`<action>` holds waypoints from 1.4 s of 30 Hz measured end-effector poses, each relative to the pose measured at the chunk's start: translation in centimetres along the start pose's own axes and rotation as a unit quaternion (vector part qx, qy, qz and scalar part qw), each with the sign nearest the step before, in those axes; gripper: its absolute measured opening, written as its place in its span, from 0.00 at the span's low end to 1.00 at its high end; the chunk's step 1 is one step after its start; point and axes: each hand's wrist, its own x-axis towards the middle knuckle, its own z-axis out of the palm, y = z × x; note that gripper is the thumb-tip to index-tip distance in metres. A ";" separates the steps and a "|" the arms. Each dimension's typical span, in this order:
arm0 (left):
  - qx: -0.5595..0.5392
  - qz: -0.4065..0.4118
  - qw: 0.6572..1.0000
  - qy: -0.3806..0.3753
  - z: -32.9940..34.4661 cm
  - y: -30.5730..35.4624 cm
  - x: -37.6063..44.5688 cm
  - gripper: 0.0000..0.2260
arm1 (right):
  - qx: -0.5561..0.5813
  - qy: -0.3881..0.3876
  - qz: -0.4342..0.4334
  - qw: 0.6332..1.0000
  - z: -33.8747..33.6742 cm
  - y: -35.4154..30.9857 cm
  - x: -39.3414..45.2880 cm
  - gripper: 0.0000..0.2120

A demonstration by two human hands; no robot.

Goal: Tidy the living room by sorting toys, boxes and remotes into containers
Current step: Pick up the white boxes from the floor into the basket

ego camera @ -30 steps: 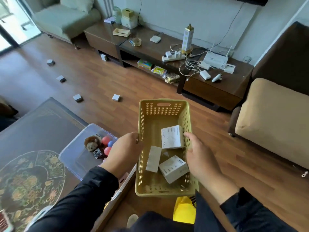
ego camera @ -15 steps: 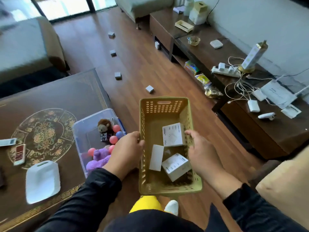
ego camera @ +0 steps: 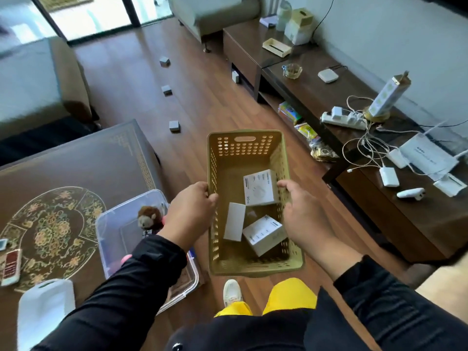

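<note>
While the table carries a clear bin holding a plush toy, the tan basket hangs over the floor, left hand and right hand gripping its side rims, three white boxes inside.

Wood floor: small grey boxes scattered.

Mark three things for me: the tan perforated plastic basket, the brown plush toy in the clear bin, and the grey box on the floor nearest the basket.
tan perforated plastic basket (ego camera: 244, 145): head view, far end wall
brown plush toy (ego camera: 149, 218): head view, its face
grey box (ego camera: 174, 126): head view, top face
</note>
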 end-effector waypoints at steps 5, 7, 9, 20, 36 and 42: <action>-0.001 -0.020 1.000 0.017 0.1 1.7 3.8 0.11 | 0.013 -0.002 -0.010 1.000 -0.5 0.3 4.8 0.25; -0.005 -0.025 1.000 0.016 0.3 2.5 5.7 0.10 | 0.012 -0.014 -0.017 1.000 -0.8 0.5 7.3 0.26; -0.005 -0.033 0.999 0.013 0.6 3.5 7.5 0.09 | 0.002 -0.031 -0.021 0.999 -1.2 0.9 10.2 0.27; -0.079 -0.123 0.987 0.060 2.6 9.3 17.8 0.07 | -0.051 -0.162 -0.109 0.979 -2.9 1.7 28.4 0.26; -0.104 -0.255 0.952 0.131 -5.9 5.2 38.6 0.09 | -0.065 -0.260 -0.189 0.945 8.3 -10.6 51.6 0.25; -0.093 -0.254 0.953 0.134 -10.3 4.5 50.1 0.10 | -0.068 -0.259 -0.162 0.950 13.0 -14.9 62.0 0.27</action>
